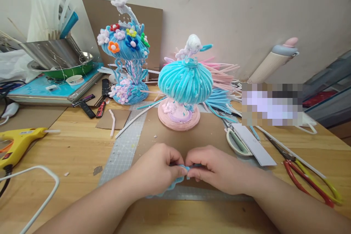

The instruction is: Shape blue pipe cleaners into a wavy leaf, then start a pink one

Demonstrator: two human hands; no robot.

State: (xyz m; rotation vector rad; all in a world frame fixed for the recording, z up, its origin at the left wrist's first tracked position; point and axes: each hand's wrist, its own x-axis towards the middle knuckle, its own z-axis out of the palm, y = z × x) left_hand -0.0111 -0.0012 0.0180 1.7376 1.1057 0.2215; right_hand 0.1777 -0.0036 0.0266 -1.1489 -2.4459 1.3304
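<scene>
Light-blue pipe cleaner [179,180], apparently wavy, partly hidden

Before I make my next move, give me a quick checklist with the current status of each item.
1. Left hand gripping the blue fuzzy strip: ok, pinched between thumb and fingers.
2. Right hand on the strip: ok, fingertips pinching it close to the left hand's.
3. Whole strip visible: cannot tell, the hands cover part of it.
4. Turquoise dome piece upright and untouched: ok, standing beyond both hands.
5. Glue gun cool: cannot tell; it lies at the far left, apart from the hands.
6. Red-and-yellow scissors well away from the right forearm: not ok, they lie close beside it.
</scene>
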